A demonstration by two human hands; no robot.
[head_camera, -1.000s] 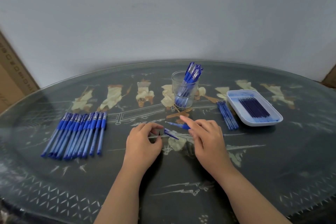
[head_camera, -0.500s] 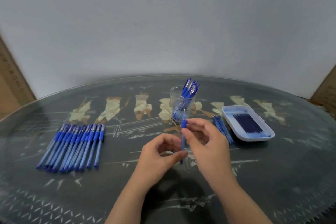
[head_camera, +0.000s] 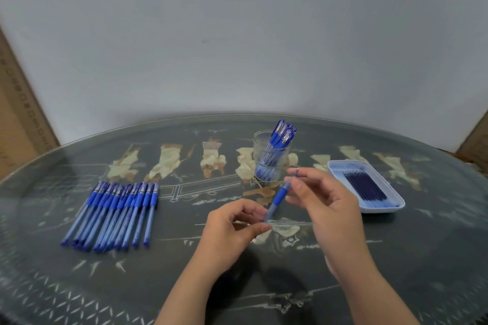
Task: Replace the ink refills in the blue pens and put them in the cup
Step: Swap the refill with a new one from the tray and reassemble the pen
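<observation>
Pale wall behind; dark oval glass-topped table with pale inlaid figures. Cardboard leans far left of the fingers. Row of blue pens lies well left of the left hand. White tray of dark refills sits just right of the right hand. Glass cup holding pens stands beyond the fingertips. Both hands pinch one tilted blue pen above the table: left fingers at its lower end, right at its upper end.
</observation>
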